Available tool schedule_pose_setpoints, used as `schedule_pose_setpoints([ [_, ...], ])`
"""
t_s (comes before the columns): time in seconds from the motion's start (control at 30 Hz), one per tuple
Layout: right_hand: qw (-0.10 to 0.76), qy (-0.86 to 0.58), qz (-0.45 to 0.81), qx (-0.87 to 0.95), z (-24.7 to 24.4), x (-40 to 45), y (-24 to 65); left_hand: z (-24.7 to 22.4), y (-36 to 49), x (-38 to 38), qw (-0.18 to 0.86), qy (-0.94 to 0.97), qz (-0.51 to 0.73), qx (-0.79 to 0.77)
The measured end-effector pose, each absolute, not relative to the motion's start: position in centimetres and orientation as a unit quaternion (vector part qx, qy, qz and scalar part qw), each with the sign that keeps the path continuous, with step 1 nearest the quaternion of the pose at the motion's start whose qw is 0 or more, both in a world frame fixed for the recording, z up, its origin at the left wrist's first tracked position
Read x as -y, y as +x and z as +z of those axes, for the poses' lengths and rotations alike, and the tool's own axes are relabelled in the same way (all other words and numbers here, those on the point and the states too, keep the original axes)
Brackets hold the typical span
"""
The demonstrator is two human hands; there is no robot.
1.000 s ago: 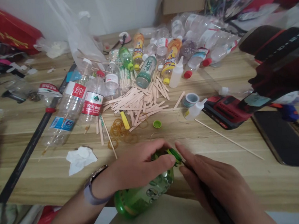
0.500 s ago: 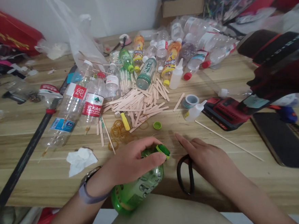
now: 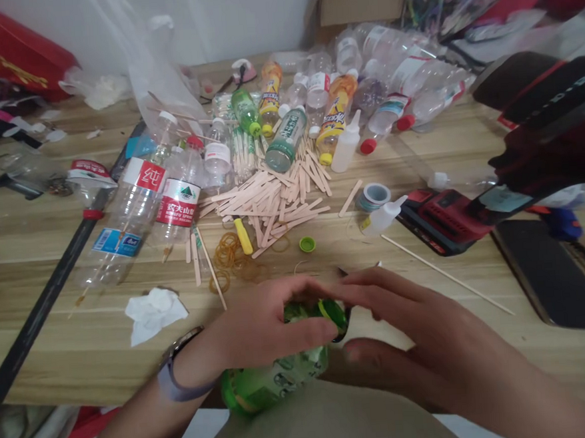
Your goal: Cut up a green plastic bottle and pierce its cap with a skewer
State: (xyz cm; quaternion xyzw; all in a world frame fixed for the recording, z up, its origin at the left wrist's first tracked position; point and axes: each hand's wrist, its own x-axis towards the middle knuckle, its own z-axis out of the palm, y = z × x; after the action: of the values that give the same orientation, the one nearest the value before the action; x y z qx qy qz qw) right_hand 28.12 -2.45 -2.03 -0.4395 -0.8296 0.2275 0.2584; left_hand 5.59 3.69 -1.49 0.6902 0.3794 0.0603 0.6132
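My left hand is wrapped round the upper part of a green plastic bottle, which lies tilted over my lap with its neck toward the right. The bottle's mouth has a bright green ring and shows no cap. At that mouth is my right hand, its thumb and fingers apart, with no held thing visible. A dark pointed bit shows just behind its fingertips; what it belongs to is hidden. On the table beyond lies a green bottle cap.
Wooden craft sticks are heaped mid-table, with rubber bands and a yellow-handled tool in front. Several plastic bottles stand behind and left. At right are a glue bottle, a power drill and a thin stick.
My right hand has moved left to the bottle's mouth and spread its fingers. The black loop that hung below it no longer shows. My left hand still grips the bottle, now slightly farther right.
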Motion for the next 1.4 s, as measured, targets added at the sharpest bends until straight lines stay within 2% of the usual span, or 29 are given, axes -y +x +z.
schedule_pose_setpoints([
  [0.23,0.311,-0.399,0.395,0.767,-2.2,2.4,27.6,-1.8,5.6,-3.6,0.658,0.659,0.017,-0.365],
  [0.43,0.256,-0.358,0.503,0.744,-2.5,1.9,28.3,-2.4,5.9,-3.8,0.704,0.641,0.022,-0.305],
  [0.83,0.248,-0.324,0.535,0.74,-2.7,1.6,28.4,-2.4,6.5,-3.8,0.695,0.662,0.036,-0.277],
  [1.1,0.172,-0.391,0.512,0.745,-1.4,2.1,28.5,-2.4,6.7,-4.1,0.666,0.702,0.027,-0.25],
  [1.4,0.167,-0.369,0.536,0.74,-1.6,1.4,28.6,-2.7,6.8,-4.1,0.674,0.691,0.024,-0.262],
])
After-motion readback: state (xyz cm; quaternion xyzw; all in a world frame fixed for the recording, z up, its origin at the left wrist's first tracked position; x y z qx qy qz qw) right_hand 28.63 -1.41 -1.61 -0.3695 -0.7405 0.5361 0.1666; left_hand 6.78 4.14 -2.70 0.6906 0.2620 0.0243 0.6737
